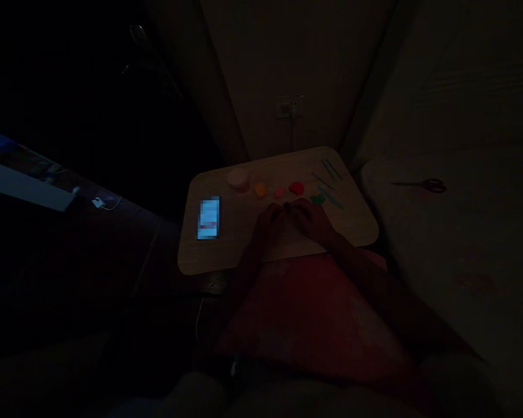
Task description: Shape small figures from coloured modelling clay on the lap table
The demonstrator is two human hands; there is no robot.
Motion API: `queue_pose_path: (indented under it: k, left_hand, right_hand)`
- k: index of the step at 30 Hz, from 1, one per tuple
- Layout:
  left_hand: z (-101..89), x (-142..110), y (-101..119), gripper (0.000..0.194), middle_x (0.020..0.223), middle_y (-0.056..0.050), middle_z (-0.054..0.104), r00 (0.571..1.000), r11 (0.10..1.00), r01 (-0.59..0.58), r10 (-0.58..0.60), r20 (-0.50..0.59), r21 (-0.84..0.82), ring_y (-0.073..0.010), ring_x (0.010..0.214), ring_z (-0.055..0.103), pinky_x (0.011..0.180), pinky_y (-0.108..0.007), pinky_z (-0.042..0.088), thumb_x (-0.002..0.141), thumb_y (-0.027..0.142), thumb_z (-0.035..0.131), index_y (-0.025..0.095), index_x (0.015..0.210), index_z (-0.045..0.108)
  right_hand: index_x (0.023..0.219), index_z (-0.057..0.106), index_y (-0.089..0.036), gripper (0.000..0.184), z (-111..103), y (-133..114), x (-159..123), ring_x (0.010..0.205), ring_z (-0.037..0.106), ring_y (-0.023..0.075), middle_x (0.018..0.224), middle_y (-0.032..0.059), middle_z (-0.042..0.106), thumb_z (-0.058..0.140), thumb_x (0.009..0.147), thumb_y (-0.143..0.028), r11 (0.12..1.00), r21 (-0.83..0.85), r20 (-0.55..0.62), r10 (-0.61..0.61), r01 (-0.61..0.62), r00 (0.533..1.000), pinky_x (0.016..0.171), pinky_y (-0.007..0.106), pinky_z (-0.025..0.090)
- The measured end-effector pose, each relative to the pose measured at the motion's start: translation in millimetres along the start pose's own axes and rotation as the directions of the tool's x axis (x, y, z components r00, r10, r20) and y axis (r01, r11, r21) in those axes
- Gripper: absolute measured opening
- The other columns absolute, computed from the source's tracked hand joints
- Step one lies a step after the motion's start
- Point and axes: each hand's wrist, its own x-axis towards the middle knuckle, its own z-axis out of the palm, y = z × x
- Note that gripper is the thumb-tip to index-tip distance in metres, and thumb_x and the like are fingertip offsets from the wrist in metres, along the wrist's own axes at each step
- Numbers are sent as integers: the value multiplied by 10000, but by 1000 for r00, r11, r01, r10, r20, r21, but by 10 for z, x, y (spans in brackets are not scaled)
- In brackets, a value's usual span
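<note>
On your left, a lit phone (208,218) lies with its long axis running near to far. Right of it come a pale tub (239,180) and an orange lump (260,189). Your left hand (270,219) and right hand (311,219) meet at the middle, fingers bent inward; it's too dark to tell whether they pinch anything. Just beyond them sit a roundish pink lump (279,191) and a red lump (296,188), slightly wider left to right. A green lump (318,199) stretches left to right beyond your right hand, near thin green sticks (332,168) slanting from far left to near right.

The desk (226,255) is wood-toned with rounded corners. Beyond it, a wall socket (289,108) shows dimly; at right, scissors (421,184) point left on a pale surface (453,232).
</note>
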Motion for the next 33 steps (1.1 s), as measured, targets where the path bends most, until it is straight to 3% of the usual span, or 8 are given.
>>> queue_pose_path:
  k: [4,8,15,19,27,33]
  left_hand:
    - [2,4,-17,126,857,1,623,999,1000,-7,7,-40,-16,-150,808,546,790,-261,449,959,310,577,196,911,599]
    - [2,5,0,139,831,4,612,999,1000,-25,25,-24,-12,-148,788,541,759,-261,439,952,312,581,191,886,599]
    - [7,-1,-11,161,858,-2,639,1000,1000,-16,17,20,-15,-145,799,557,776,-260,440,947,336,568,184,914,610]
    - [18,3,-28,155,828,5,620,1000,1000,-21,21,20,-8,-141,779,549,762,-258,443,946,326,574,181,901,606]
    - [23,3,-11,172,841,-3,616,1000,1000,-15,15,21,6,-148,792,540,771,-261,443,944,352,565,188,897,592]
    - [14,-3,19,171,833,-1,613,999,1000,-12,13,41,-9,-148,789,539,778,-264,444,936,345,555,185,888,591]
  right_hand:
    - [794,607,-212,393,-20,13,13,642,549,182,699,32,618,406,1045,-438,999,-9,-36,36,-37,999,652,311,411]
    - [722,605,-208,414,-44,42,28,653,555,174,689,28,623,441,1028,-434,996,22,-62,91,-90,994,657,305,418]
    - [904,760,-189,221,-6,111,5,659,562,157,730,9,679,711,864,-401,980,144,-76,147,-135,986,629,281,423]
    - [985,761,-194,231,5,131,-15,674,592,156,777,19,706,693,888,-391,975,189,-58,134,-121,989,633,280,441]
    - [1080,746,-215,284,18,113,-8,866,719,215,1023,80,795,641,924,-428,963,237,-79,151,-129,985,793,350,559]
    - [975,768,-194,251,-11,89,-15,692,660,182,819,41,759,742,824,-392,973,163,-79,178,-164,981,643,298,510]
